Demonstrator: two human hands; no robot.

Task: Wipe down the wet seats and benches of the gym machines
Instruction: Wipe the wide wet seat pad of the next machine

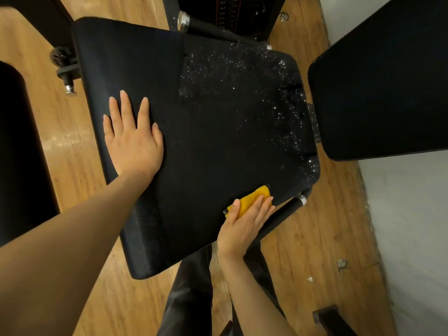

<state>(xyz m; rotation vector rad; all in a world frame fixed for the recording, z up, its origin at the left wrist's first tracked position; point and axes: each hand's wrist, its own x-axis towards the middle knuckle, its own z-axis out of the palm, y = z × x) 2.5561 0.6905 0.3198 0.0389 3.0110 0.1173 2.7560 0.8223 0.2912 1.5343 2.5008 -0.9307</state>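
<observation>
A black padded seat (208,146) of a gym machine fills the middle of the view. Water droplets (257,76) speckle its far right part and right edge; the left and near parts look dull and free of drops. My left hand (132,138) lies flat on the seat's left side, fingers spread, holding nothing. My right hand (244,224) presses a folded yellow cloth (252,198) onto the seat's near right edge, with fingers laid over the cloth.
A black backrest pad (388,83) rises at the right, close to the seat's right edge. A handle bar with a chrome end (294,207) sticks out by my right hand. Another dark pad (17,154) stands at the left. Wooden floor (315,251) lies below, a pale wall on the right.
</observation>
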